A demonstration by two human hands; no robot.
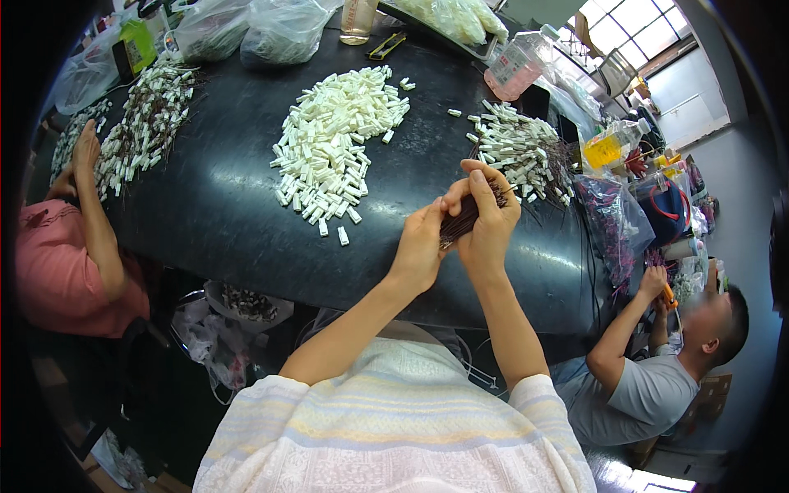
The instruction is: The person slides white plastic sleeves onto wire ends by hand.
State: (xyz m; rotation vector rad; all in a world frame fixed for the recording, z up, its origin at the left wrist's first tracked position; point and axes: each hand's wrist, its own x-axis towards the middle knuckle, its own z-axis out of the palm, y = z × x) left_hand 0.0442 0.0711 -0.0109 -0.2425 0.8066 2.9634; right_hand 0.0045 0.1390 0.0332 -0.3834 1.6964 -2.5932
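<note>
A bundle of thin dark brown wires (463, 220) is held above the table's near edge, between my two hands. My right hand (490, 215) is wrapped round it with fingers curled, and wire ends show at the top and bottom of the grip. My left hand (421, 245) closes on the bundle's left side, fingertips touching near my right fingers. Whether a single wire is pinched there is too small to tell. Left of my hands lies a heap of small white connector housings (337, 135). Beyond my right hand is a pile of white connectors with brown wires attached (523, 152).
On the black table (222, 193), another pile of wired connectors (148, 115) lies left, near a co-worker in pink (70, 263). A yellow-black cutter (386, 46), a pink-liquid bottle (519, 66) and plastic bags (288, 33) stand behind. At right, a person in grey (641, 394) holds an orange-handled tool.
</note>
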